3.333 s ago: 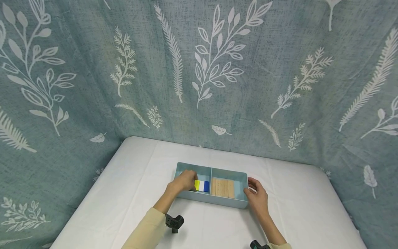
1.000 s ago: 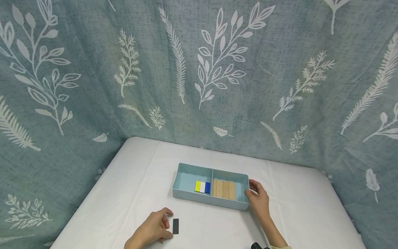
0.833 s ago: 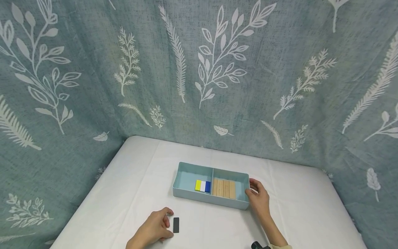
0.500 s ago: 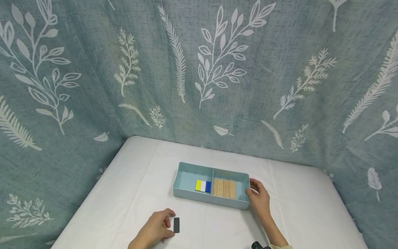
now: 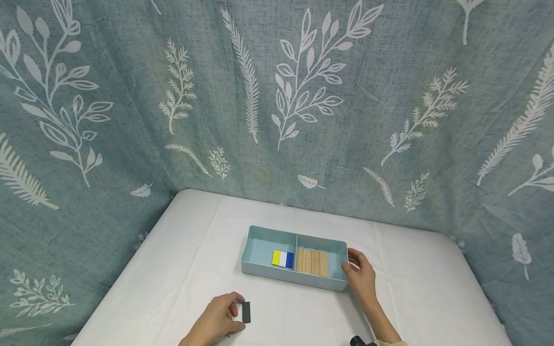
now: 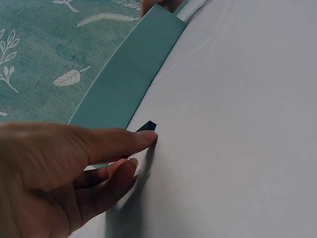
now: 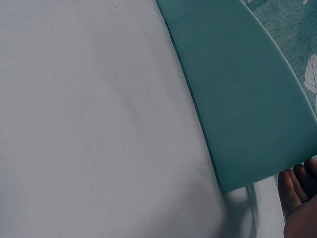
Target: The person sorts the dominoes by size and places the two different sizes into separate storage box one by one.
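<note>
A small black block [image 5: 246, 312] is on the white cloth in front of a light blue two-compartment box [image 5: 294, 279]. My left hand [image 5: 215, 319] pinches that block by its two short ends, index finger at the far end and thumb at the near end. In the left wrist view, the dark block [image 6: 149, 126] shows just past the thumb tip. At the box's right end, my right hand [image 5: 362, 276] holds the end wall, its thumb over the rim and its fingers outside. The right wrist view shows those fingers against the box wall [image 7: 242, 99].
Yellow [image 5: 276, 258], white [image 5: 283, 259] and blue blocks [image 5: 289, 260] lie side by side in the left compartment, against the divider. Several wooden blocks [image 5: 311, 262] fill part of the right compartment. A patterned curtain [image 5: 259, 96] hangs behind and beside the table.
My left hand has left the box's left compartment, and a black block now lies on the cloth. Lately its fingers have closed slightly onto that block. The right hand stays at the box.
</note>
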Action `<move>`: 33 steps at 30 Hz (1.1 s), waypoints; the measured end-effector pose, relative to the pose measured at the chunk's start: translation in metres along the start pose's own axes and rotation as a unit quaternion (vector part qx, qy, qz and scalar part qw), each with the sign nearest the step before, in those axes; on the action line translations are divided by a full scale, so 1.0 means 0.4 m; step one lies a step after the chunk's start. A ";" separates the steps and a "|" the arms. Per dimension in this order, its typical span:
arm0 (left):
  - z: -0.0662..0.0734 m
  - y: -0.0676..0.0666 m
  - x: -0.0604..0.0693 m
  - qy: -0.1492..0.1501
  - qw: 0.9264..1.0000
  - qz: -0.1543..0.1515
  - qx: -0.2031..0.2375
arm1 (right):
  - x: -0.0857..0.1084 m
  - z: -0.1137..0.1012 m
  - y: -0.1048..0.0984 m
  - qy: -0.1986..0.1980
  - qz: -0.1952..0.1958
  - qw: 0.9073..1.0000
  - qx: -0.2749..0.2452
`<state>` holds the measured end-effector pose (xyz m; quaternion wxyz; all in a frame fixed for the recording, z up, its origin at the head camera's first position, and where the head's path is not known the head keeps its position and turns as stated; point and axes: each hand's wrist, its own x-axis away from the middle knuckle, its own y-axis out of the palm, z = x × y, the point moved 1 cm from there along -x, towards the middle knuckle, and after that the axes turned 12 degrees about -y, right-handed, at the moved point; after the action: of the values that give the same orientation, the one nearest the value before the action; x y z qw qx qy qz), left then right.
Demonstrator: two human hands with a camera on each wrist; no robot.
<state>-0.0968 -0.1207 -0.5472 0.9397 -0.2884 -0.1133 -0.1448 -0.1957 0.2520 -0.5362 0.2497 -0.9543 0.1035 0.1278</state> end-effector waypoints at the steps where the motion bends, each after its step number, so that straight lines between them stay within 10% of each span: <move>1: 0.000 0.001 -0.001 0.001 1.000 0.003 -0.002 | 0.000 0.000 0.000 0.000 0.000 1.000 0.000; 18: -0.001 -0.006 -0.001 0.036 0.999 0.010 0.007 | -0.001 0.000 0.001 -0.006 0.004 1.000 0.005; 33: 0.073 -0.057 -0.020 0.089 0.995 0.029 0.035 | 0.002 0.008 0.004 -0.021 0.016 1.000 0.014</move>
<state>-0.1157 -0.1202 -0.5143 0.9594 -0.2446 -0.0261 -0.1381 -0.1958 0.2522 -0.5398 0.2626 -0.9460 0.1155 0.1507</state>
